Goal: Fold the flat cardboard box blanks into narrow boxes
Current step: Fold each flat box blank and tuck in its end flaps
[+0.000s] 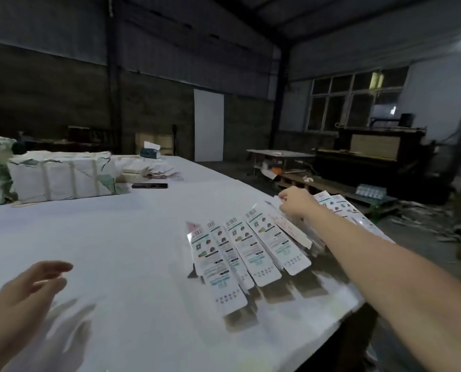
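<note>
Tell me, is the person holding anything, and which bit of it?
The right hand pinches the far top end of one flat box blank in the fanned row. The left hand holds nothing, open above the table.

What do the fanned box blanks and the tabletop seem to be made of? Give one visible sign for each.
Box blanks: thin printed card, probably glossy, since light glares off the flat strips. Tabletop: smooth white sheet, perhaps laminate or coated board; it faintly mirrors the blanks.

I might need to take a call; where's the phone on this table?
In the head view, the black phone lies flat on the white table, far left of centre, just right of the strapped paper bundle.
</note>
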`<state>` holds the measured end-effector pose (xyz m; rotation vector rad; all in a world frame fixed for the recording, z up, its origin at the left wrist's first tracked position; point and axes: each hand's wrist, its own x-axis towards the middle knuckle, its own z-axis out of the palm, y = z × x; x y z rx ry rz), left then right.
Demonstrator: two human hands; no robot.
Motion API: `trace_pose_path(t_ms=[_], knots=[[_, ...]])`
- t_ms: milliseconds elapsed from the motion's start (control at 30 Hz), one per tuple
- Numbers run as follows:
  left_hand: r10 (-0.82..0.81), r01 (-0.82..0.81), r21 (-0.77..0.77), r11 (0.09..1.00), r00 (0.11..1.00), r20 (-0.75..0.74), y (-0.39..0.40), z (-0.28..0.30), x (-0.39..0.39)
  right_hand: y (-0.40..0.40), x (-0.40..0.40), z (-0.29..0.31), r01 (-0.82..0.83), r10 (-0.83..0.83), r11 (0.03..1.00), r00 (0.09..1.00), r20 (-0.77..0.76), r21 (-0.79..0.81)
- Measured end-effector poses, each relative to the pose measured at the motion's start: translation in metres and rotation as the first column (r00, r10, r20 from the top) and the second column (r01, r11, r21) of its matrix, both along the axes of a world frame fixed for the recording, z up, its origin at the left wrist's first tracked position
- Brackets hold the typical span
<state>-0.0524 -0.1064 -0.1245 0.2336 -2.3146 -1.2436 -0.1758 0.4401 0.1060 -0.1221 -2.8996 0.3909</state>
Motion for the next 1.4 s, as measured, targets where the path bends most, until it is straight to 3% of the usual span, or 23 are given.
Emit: trace_pose_path(t_ms=[67, 167, 267, 400, 500, 567, 667, 867, 1000, 1100, 1233, 1333, 1400], knots=[[0.062, -0.062, -0.05, 0.997, 0.998, -0.009, 0.014, 0.021, 0.003, -0.001, -0.004, 0.001, 0.011, -0.01, 1.0, 1.0, -0.022, 0.028], [0.227, -0.207, -0.217, 0.954, 0.971, 0.073, 0.034, 0.053, 0.024, -0.027, 0.003, 0.009, -0.024, 0.009, 0.998, 0.975, -0.22, -0.065], [0.331, -0.221, -0.417, 0.882, 0.92, 0.212, 0.048, 0.083, 0.044, -0.081, 0.023, 0.017, -0.257, 0.157, 0.933, 0.921, -0.357, -0.252], [0.516, -0.254, -0.571, 0.781, 0.778, 0.359, 0.056, 0.1, 0.068, -0.18, 0.079, 0.004, -0.571, 0.425, 0.582, 0.82, -0.383, -0.578], [0.545, -0.251, -0.573, 0.78, 0.721, 0.427, 0.06, 0.11, 0.083, -0.25, 0.123, -0.024, -0.649, 0.618, 0.343, 0.7, -0.357, -0.679], [0.53, -0.23, -0.567, 0.791, 0.721, 0.446, 0.059, 0.112, 0.089, -0.286, 0.143, -0.041, -0.693, 0.718, 0.271, 0.608, -0.339, -0.669], [0.519, -0.204, -0.602, 0.772, 0.749, 0.412, 0.056, 0.112, 0.095, -0.322, 0.156, -0.07, -0.721, 0.784, 0.232, 0.536, -0.314, -0.653], [0.479, -0.215, -0.613, 0.76, 0.823, 0.305, 0.063, 0.118, 0.09, -0.331, 0.145, -0.119, -0.677, 0.774, 0.275, 0.577, -0.26, -0.683], [0.441, -0.177, -0.613, 0.77, 0.842, 0.311, 0.067, 0.121, 0.091, -0.329, 0.141, -0.118, -0.618, 0.741, 0.22, 0.609, -0.283, -0.755], [0.355, -0.137, -0.576, 0.806, 0.89, 0.285, 0.076, 0.123, 0.092, -0.329, 0.14, -0.118, -0.578, 0.72, 0.178, 0.628, -0.295, -0.796], [0.233, -0.165, -0.459, 0.873, 0.968, 0.096, 0.084, 0.13, 0.09, -0.328, 0.138, -0.114, -0.541, 0.681, 0.125, 0.657, -0.325, -0.832], [0.099, -0.102, -0.044, 0.994, 0.993, -0.07, 0.09, 0.143, 0.092, -0.323, 0.132, -0.107, -0.556, 0.606, 0.116, 0.696, -0.385, -0.823], [-0.019, 0.044, 0.273, 0.961, 0.995, -0.093, 0.094, 0.151, 0.095, -0.316, 0.124, -0.102, -0.594, 0.557, 0.15, 0.711, -0.429, -0.79]])
